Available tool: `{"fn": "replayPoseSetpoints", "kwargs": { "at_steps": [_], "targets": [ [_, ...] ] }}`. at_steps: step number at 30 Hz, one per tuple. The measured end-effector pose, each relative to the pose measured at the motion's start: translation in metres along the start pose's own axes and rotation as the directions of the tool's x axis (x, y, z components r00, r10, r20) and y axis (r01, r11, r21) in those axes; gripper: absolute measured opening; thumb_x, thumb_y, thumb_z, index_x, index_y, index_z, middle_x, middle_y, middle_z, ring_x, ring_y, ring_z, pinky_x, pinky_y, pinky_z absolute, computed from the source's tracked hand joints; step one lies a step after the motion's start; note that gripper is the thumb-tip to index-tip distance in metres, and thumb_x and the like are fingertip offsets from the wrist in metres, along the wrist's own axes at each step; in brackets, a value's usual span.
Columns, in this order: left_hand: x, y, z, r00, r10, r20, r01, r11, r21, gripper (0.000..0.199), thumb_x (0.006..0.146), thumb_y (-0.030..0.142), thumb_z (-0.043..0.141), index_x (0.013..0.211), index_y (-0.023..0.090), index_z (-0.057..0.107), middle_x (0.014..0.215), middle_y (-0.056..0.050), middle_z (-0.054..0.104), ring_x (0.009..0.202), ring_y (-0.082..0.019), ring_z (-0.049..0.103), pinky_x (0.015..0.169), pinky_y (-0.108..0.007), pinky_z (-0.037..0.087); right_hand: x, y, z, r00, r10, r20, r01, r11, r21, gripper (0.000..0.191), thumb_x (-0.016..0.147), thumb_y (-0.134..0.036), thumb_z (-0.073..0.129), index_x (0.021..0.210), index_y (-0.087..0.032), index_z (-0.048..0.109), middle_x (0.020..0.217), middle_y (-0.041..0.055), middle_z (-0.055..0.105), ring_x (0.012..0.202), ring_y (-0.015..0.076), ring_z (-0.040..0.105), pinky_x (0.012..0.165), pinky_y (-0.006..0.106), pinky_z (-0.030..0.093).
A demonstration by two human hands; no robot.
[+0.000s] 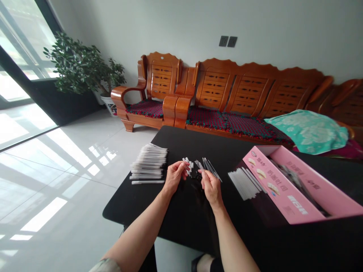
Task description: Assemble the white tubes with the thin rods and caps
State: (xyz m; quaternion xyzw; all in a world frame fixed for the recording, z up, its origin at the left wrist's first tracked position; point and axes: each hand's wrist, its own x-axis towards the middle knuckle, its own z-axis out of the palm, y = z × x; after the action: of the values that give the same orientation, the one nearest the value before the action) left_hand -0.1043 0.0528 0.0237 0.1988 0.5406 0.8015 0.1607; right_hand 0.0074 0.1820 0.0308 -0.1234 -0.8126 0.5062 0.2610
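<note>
My left hand (176, 176) is closed in a pinch beside a small heap of short white plastic pieces (191, 165). What its fingertips hold is too small to tell. A little to the right, my right hand (211, 187) has thumb and forefinger pressed together near thin grey pen refills (210, 168); whatever it grips cannot be made out. Small black pieces (195, 176) lie between the hands. Left of them is a stack of whitish capped pens (149, 163) in a row. White pen barrels (244, 184) lie side by side to the right.
A pink open box (283, 192) with dark contents stands on the right of the black table (181, 211). Behind the table is a wooden sofa (244, 90) with woven cushions and a turquoise cloth (309, 130). A potted plant (82, 68) stands by the window.
</note>
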Motion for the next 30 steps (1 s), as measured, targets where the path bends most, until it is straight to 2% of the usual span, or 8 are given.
{"fn": "replayPoseSetpoints", "kwargs": {
  "at_steps": [2,5,8,10,13,17,26,30],
  "targets": [
    [-0.001,-0.002,0.0,0.999,0.014,-0.05,-0.007,0.992,0.128,0.043,0.085,0.051,0.059,0.103,0.012,0.068,0.07,-0.003,0.064,0.048,-0.009,0.052,0.039,-0.019,0.038,0.003,0.006,-0.006,0.996,-0.016,-0.088,0.009,0.997,-0.072,0.044,0.095,-0.046,0.036,0.11,-0.015,0.063,0.054,-0.0033,0.051,0.05,0.013,0.049,0.055,0.023,0.04],
    [-0.002,-0.005,-0.005,0.986,0.074,-0.146,-0.012,0.923,0.386,0.038,0.086,0.049,0.057,0.1,0.015,0.068,0.064,0.0,0.062,0.045,-0.01,0.052,0.039,-0.019,0.037,0.006,0.022,-0.024,0.964,-0.049,-0.26,-0.031,0.956,-0.293,0.04,0.092,-0.044,0.043,0.104,-0.014,0.066,0.065,0.0033,0.063,0.059,0.0162,0.056,0.063,0.026,0.041],
    [-0.002,-0.007,-0.012,0.968,0.194,-0.162,-0.046,0.767,0.64,0.026,0.085,0.042,0.06,0.086,0.018,0.071,0.066,-0.001,0.062,0.052,-0.01,0.055,0.048,-0.02,0.041,0.008,0.037,-0.051,0.9,-0.075,-0.43,-0.2,0.805,-0.558,0.029,0.086,-0.037,0.051,0.09,-0.017,0.072,0.083,0.0092,0.07,0.069,0.0184,0.058,0.062,0.027,0.035],
    [-0.001,-0.009,-0.016,0.954,0.254,-0.156,-0.063,0.683,0.728,0.019,0.083,0.036,0.064,0.082,0.019,0.072,0.072,-0.001,0.063,0.059,-0.011,0.058,0.055,-0.02,0.044,0.008,0.044,-0.068,0.899,-0.046,-0.435,-0.296,0.669,-0.682,0.02,0.082,-0.031,0.057,0.08,-0.019,0.073,0.079,0.0089,0.07,0.066,0.0181,0.056,0.059,0.029,0.028],
    [0.002,-0.016,-0.018,0.955,0.245,-0.166,-0.04,0.662,0.748,0.012,0.079,0.029,0.068,0.085,0.019,0.072,0.077,-0.002,0.062,0.063,-0.011,0.059,0.057,-0.02,0.047,0.007,0.047,-0.083,0.915,0.046,-0.4,-0.365,0.514,-0.776,0.013,0.077,-0.028,0.064,0.072,-0.022,0.074,0.068,0.0079,0.068,0.061,0.0176,0.052,0.058,0.03,0.022],
    [0.003,-0.022,-0.018,0.969,0.176,-0.175,-0.003,0.715,0.699,0.02,0.076,0.026,0.069,0.094,0.018,0.07,0.084,-0.002,0.059,0.057,-0.01,0.058,0.046,-0.019,0.046,0.006,0.049,-0.085,0.922,0.033,-0.387,-0.362,0.433,-0.825,0.013,0.075,-0.027,0.065,0.066,-0.023,0.074,0.064,0.0081,0.066,0.062,0.0186,0.05,0.059,0.032,0.022],
    [0.003,-0.025,-0.02,0.965,0.23,-0.123,-0.081,0.713,0.696,0.023,0.071,0.018,0.072,0.094,0.02,0.07,0.092,-0.003,0.058,0.064,-0.011,0.061,0.055,-0.021,0.051,0.007,0.069,-0.087,0.868,-0.181,-0.463,-0.345,0.449,-0.824,0.023,0.073,-0.024,0.053,0.06,-0.021,0.071,0.056,0.0083,0.059,0.059,0.0194,0.048,0.059,0.033,0.025],
    [0.003,-0.024,-0.019,0.969,0.231,-0.085,-0.115,0.73,0.674,0.027,0.071,0.014,0.069,0.098,0.02,0.069,0.098,-0.004,0.059,0.066,-0.011,0.062,0.058,-0.022,0.052,0.008,0.07,-0.088,0.851,-0.182,-0.494,-0.373,0.454,-0.809,0.021,0.073,-0.021,0.053,0.062,-0.019,0.07,0.059,0.0092,0.061,0.061,0.0207,0.049,0.059,0.033,0.025]
  ]
}}
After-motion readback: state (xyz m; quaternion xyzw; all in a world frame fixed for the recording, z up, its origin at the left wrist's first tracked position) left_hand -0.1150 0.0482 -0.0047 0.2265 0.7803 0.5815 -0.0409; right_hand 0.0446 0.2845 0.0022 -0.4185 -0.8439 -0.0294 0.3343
